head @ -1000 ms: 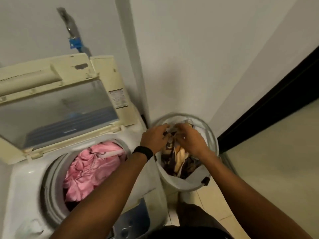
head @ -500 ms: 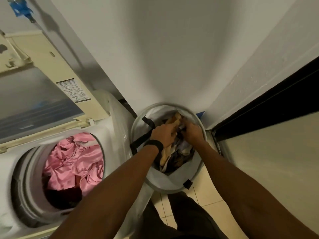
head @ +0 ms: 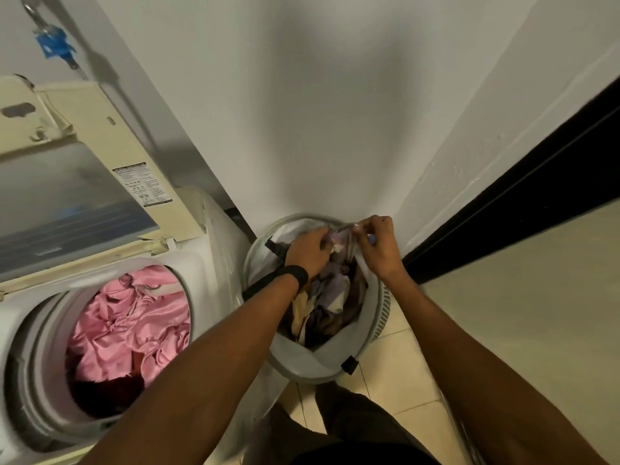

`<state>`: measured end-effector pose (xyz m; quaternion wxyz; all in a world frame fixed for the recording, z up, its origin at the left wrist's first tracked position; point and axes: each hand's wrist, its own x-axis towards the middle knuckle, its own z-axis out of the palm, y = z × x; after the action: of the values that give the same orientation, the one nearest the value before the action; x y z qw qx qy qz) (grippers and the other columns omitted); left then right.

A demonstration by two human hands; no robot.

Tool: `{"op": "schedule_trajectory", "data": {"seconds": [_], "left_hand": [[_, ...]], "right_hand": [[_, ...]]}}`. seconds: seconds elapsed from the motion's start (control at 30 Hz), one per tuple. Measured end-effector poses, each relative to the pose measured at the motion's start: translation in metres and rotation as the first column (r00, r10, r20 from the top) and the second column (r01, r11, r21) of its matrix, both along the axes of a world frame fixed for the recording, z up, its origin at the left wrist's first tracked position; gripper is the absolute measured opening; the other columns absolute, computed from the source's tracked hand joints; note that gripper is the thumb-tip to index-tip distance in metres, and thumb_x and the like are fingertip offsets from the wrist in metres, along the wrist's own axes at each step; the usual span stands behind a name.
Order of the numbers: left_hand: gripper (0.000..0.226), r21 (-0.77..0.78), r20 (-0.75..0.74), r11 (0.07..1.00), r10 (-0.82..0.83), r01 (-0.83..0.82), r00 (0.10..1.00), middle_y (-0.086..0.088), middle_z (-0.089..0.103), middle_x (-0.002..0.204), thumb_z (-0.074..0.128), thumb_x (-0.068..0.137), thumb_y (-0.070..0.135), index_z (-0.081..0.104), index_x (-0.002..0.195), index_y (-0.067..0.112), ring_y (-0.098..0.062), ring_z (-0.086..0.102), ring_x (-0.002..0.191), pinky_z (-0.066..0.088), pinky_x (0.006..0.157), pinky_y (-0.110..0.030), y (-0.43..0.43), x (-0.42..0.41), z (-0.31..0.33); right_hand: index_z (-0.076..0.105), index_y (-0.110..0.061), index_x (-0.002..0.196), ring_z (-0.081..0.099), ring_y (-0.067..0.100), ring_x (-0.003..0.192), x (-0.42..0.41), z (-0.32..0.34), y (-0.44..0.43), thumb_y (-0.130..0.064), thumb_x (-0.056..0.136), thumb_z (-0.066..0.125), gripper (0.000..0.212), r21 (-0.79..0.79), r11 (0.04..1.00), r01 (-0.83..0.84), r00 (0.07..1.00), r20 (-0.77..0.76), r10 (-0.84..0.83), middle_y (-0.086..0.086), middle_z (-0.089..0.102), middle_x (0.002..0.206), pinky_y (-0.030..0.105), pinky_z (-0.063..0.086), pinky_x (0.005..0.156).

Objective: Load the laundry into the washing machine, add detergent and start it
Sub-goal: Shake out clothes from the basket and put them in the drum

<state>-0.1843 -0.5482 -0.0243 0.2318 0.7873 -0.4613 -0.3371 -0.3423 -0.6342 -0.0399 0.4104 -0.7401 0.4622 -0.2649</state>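
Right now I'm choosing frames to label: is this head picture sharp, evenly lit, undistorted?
Head view: dim, warm light; a shadow darkens the white wall above the round grey laundry basket; wide-angle lens bows straight edges; left hand and right hand slightly blurred.

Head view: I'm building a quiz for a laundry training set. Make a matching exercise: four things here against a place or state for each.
Things:
1 pink laundry
2 lid
3 left hand
4 laundry basket

Places or states:
a raised open
b on the tiled floor
c inside the washing machine
d gripping mixed clothes

Pairs: 1-c, 2-a, 3-d, 4-b
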Motion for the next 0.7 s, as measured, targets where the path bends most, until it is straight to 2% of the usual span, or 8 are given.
{"op": "schedule_trajectory", "data": {"seconds": [0.1,0.17,0.27,0.33,0.4,0.47,0.53,0.7], "left_hand": [[0.018,-0.150,0.063,0.988,0.045,-0.035,0.997,-0.010,0.072,0.096,0.053,0.105,0.026,0.066,0.105,0.013,-0.033,0.066,0.094,0.053,0.078,-0.042,0.001,0.009,0.019],[0.027,-0.238,0.058,0.969,0.079,-0.064,0.995,-0.004,0.064,0.074,0.057,0.103,0.031,0.059,0.082,0.015,-0.028,0.063,0.075,0.048,0.067,-0.040,0.001,0.015,0.032],[0.028,-0.321,-0.004,0.947,0.008,-0.009,1.000,-0.001,0.069,0.077,0.061,0.101,0.039,0.069,0.084,0.018,-0.021,0.065,0.076,0.054,0.074,-0.041,0.002,0.020,0.056],[0.020,-0.354,-0.049,0.934,-0.065,0.043,0.997,0.000,0.076,0.095,0.064,0.100,0.036,0.076,0.099,0.020,-0.016,0.069,0.091,0.057,0.086,-0.039,0.000,0.018,0.071],[0.022,-0.373,-0.030,0.923,-0.111,0.092,0.993,0.000,0.077,0.103,0.067,0.098,0.035,0.078,0.107,0.019,-0.015,0.069,0.097,0.056,0.092,-0.037,-0.002,0.018,0.082],[0.021,-0.401,0.007,0.910,-0.115,0.108,0.993,0.004,0.072,0.088,0.067,0.097,0.040,0.071,0.099,0.020,-0.011,0.065,0.083,0.055,0.080,-0.033,-0.001,0.021,0.088],[0.025,-0.405,-0.020,0.913,-0.065,0.051,0.998,0.005,0.062,0.080,0.068,0.097,0.043,0.055,0.097,0.022,-0.011,0.058,0.071,0.049,0.068,-0.025,0.006,0.022,0.091],[0.023,-0.280,-0.045,0.952,-0.141,0.123,0.989,0.006,0.066,0.091,0.058,0.102,0.050,0.057,0.108,0.028,-0.009,0.063,0.080,0.049,0.071,-0.017,0.023,0.024,0.085]], "right_hand": [[0.053,-0.015,0.098,0.060,0.014,0.096,0.000,0.021,0.001,-0.005,0.100,0.060,0.013,0.033,0.998,0.062,0.989,0.129,-0.066,0.007,0.056,0.104,0.023,0.052,0.081],[0.048,-0.012,0.096,0.064,0.010,0.097,0.004,0.037,0.005,-0.005,0.100,0.059,0.013,0.092,0.990,0.107,0.959,0.251,-0.128,0.010,0.065,0.102,0.025,0.053,0.082],[0.050,-0.012,0.114,0.064,0.012,0.112,0.011,0.064,0.007,-0.009,0.091,0.070,0.031,0.128,0.991,-0.051,0.936,0.353,0.002,0.003,0.066,0.115,0.028,0.055,0.089],[0.048,-0.021,0.134,0.062,0.011,0.118,0.015,0.076,0.008,-0.012,0.087,0.072,0.053,0.085,0.944,-0.320,0.917,0.276,0.286,-0.001,0.064,0.126,0.024,0.053,0.094],[0.056,-0.020,0.131,0.065,0.001,0.104,0.019,0.082,0.007,-0.013,0.091,0.071,0.043,-0.005,0.908,-0.418,0.898,0.152,0.414,-0.005,0.068,0.114,0.017,0.050,0.086],[0.066,-0.019,0.105,0.062,-0.004,0.079,0.024,0.086,0.004,-0.017,0.095,0.070,0.010,-0.083,0.924,-0.373,0.925,0.047,0.377,-0.012,0.066,0.088,0.018,0.044,0.072],[0.068,-0.014,0.088,0.055,0.003,0.067,0.024,0.087,0.001,-0.023,0.096,0.070,0.012,-0.131,0.934,-0.333,0.943,-0.016,0.334,-0.007,0.061,0.074,0.026,0.040,0.065],[0.071,-0.019,0.095,0.064,0.009,0.075,0.018,0.094,0.006,-0.025,0.094,0.070,0.006,-0.108,0.943,-0.314,0.948,0.029,0.318,-0.005,0.070,0.082,0.025,0.048,0.066]]}}
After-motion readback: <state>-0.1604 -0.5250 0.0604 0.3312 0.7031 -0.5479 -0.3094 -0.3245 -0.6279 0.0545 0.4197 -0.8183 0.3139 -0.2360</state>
